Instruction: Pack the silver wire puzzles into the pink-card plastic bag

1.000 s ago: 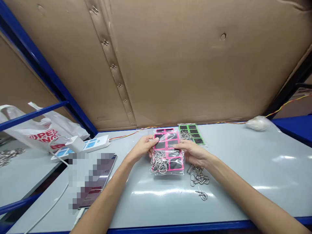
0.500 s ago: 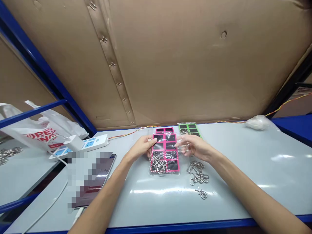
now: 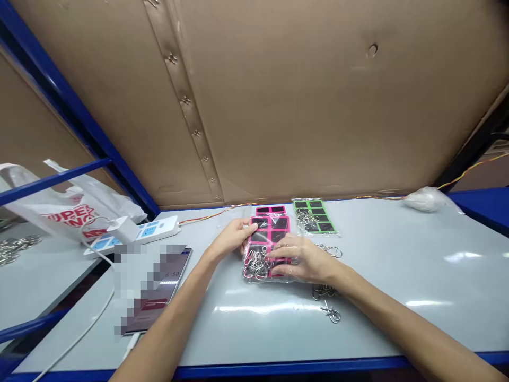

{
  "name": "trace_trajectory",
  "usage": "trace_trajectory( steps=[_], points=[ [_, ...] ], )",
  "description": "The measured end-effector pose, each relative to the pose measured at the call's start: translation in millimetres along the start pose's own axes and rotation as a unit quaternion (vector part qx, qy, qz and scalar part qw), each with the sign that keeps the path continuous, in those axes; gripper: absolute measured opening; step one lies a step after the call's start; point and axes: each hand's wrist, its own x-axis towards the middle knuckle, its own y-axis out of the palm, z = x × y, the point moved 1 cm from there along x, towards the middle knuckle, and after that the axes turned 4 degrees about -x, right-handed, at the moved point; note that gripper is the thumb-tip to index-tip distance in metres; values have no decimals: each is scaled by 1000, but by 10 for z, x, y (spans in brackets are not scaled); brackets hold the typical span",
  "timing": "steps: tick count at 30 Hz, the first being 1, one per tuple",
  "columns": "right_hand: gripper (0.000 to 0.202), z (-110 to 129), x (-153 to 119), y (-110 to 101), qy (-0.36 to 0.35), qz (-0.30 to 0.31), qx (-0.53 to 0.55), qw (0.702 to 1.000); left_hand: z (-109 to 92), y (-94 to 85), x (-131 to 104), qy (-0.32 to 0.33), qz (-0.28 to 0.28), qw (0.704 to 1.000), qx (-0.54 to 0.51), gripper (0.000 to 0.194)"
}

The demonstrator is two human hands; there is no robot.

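Note:
My left hand (image 3: pixel 233 237) grips the upper left edge of a clear plastic bag (image 3: pixel 260 237), thumb on top. Inside it is a pink card with black panels, and bent metal wire pieces (image 3: pixel 255 265) gather at the lower left. My right hand (image 3: pixel 304 260) lies over the bag's lower right, fingers stretched out and apart, touching the plastic. Another pink-and-black card (image 3: pixel 270 210) shows behind the bag. Further back lies a bagged green-and-black card (image 3: pixel 318 215) with metal pieces. Loose metal wire pieces (image 3: pixel 332 314) lie beside my right hand, partly hidden by it.
At left are a phone-like device (image 3: pixel 159 297) with a cable, a white power strip (image 3: pixel 155 229) and a white plastic bag (image 3: pixel 87 207). A whitish bundle (image 3: pixel 423 200) sits at the back right. Cardboard (image 3: pixel 294 106) stands behind the grey table (image 3: pixel 397 254).
My right hand has moved left and down, from the bag's right edge onto its lower part. The green card behind shows more fully. My left hand keeps its hold.

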Motion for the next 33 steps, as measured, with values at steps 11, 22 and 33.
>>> trace_trajectory(
  steps=[11,22,33],
  points=[
    [42,221,-87,184,-176,76,-134,972,3,90,6,-45,-26,995,87,40],
    [21,135,-144,-67,-63,68,-79,993,-15,50,-7,-28,-32,995,85,39],
    [33,90,-221,-51,-84,26,-152,984,-55,30,-19,-13,-38,997,72,40]
  ],
)
